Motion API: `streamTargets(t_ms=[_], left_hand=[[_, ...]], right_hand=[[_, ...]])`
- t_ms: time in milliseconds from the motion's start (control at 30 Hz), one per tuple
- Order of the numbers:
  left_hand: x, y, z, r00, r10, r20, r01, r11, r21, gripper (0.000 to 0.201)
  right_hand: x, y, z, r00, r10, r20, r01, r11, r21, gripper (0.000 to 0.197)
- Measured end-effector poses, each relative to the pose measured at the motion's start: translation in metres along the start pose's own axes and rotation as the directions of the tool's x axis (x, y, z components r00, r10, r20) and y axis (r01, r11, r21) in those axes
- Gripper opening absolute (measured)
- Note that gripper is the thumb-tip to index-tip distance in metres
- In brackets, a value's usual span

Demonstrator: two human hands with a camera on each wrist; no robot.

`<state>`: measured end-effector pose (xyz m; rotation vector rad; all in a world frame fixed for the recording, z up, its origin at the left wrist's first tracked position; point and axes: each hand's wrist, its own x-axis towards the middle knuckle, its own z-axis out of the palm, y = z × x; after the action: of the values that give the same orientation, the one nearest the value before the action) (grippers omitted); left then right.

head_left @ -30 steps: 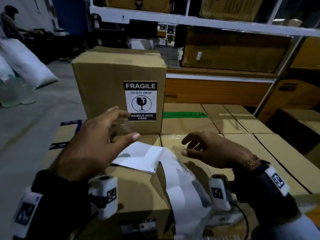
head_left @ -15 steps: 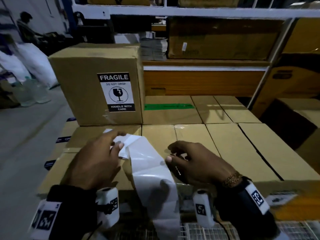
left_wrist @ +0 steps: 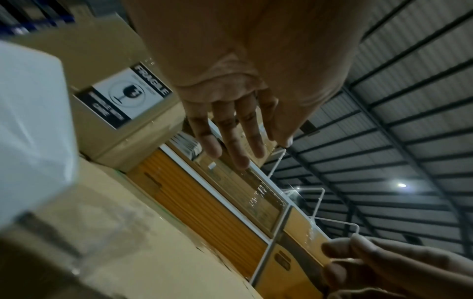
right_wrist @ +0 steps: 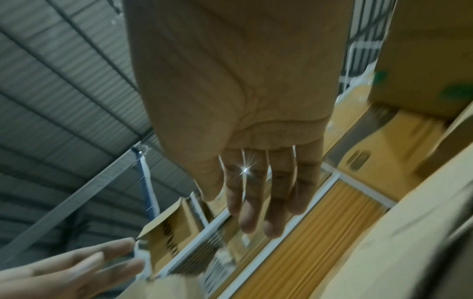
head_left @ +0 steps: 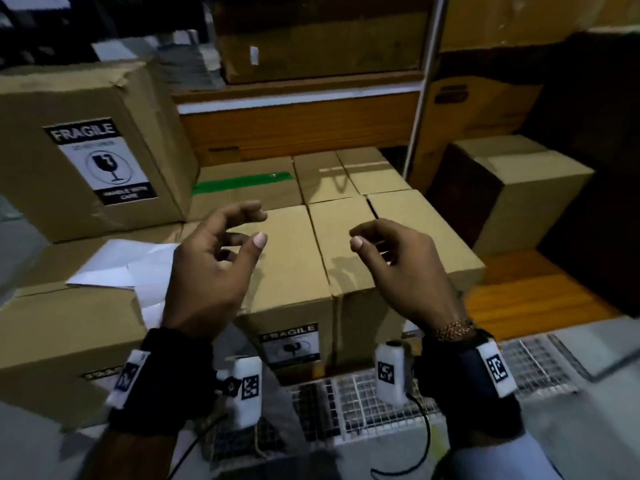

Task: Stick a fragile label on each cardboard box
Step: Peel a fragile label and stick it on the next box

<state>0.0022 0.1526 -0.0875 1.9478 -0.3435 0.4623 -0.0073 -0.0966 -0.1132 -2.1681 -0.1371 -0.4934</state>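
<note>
Both hands hover empty over the plain tops of two cardboard boxes in the middle of the stack. My left hand has loosely curled fingers, and so does my right hand, whose fingers hold nothing. The near box under my left hand carries a fragile label on its front face. A taller box at the back left bears another fragile label. A white label strip lies loose on the box at the left.
A shelf rack with large brown boxes stands behind, with a white post. A separate carton sits at the right beside an orange surface. Wire mesh lies below the stack's front.
My left hand has let go of the white strip, which now lies on the left box. Both hands moved right and forward over the middle boxes, and the view swung right.
</note>
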Motion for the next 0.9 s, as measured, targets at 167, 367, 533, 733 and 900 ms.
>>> streamTargets(t_ms=[167, 367, 533, 733, 900], left_hand=[[-0.011, 0.022, 0.060, 0.997, 0.066, 0.036, -0.061, 0.992, -0.107, 0.036], [-0.052, 0.055, 0.140, 0.978, 0.083, 0.192, -0.033, 0.968, -0.251, 0.038], [-0.071, 0.075, 0.189, 0.958, 0.066, 0.278, 0.022, 0.953, -0.304, 0.036], [-0.060, 0.084, 0.258, 0.964, 0.020, 0.266, 0.056, 0.960, -0.275, 0.031], [-0.020, 0.092, 0.356, 0.985, 0.008, 0.171, 0.033, 0.971, -0.235, 0.033]], right_hand=[[-0.046, 0.012, -0.045, 0.989, 0.040, -0.140, -0.045, 0.998, -0.035, 0.018], [-0.106, 0.033, -0.098, 0.959, 0.127, -0.251, -0.159, 0.981, -0.109, 0.021], [-0.129, 0.065, -0.142, 0.921, 0.228, -0.315, -0.282, 0.949, -0.139, 0.022], [-0.112, 0.123, -0.187, 0.890, 0.292, -0.351, -0.340, 0.937, -0.083, 0.024], [-0.053, 0.208, -0.239, 0.913, 0.273, -0.303, -0.321, 0.939, -0.122, 0.029]])
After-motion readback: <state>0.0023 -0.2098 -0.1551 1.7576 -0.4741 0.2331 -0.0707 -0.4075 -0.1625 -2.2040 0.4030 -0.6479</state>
